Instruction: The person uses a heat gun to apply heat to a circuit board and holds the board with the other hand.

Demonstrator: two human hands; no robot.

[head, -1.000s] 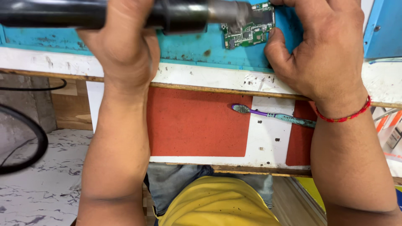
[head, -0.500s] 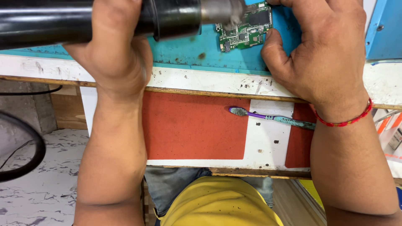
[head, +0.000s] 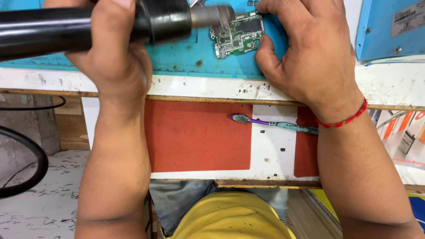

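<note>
The worktop runs white and scuffed under both my wrists, with a blue mat laid on it just beyond my knuckles. On that mat, between my two hands, lies the green circuit board.

I judge the step in hand to be heating the board. My left hand is clenched around the black barrel of a hot-air gun, fingers wrapped over the top and thumb underneath, forearm coming straight up from my lap. The metal nozzle sticks out to the right of my left grip and hangs over the board's upper left corner; whether it touches I cannot tell, as it looks blurred.

My right hand lies on the mat to the right of the board, wrist bent inward. Its thumb presses at the board's right edge and its fingertips curl over the far corner, so this grip pins the board rather than lifts it.

The next move, as I see it, calls for a steady nozzle kept close above the part and for my right fingers to stay clear of the hot stream.

Below my right wrist, on a lower shelf with red panels, a purple and green toothbrush lies flat, well apart from either grip.
</note>
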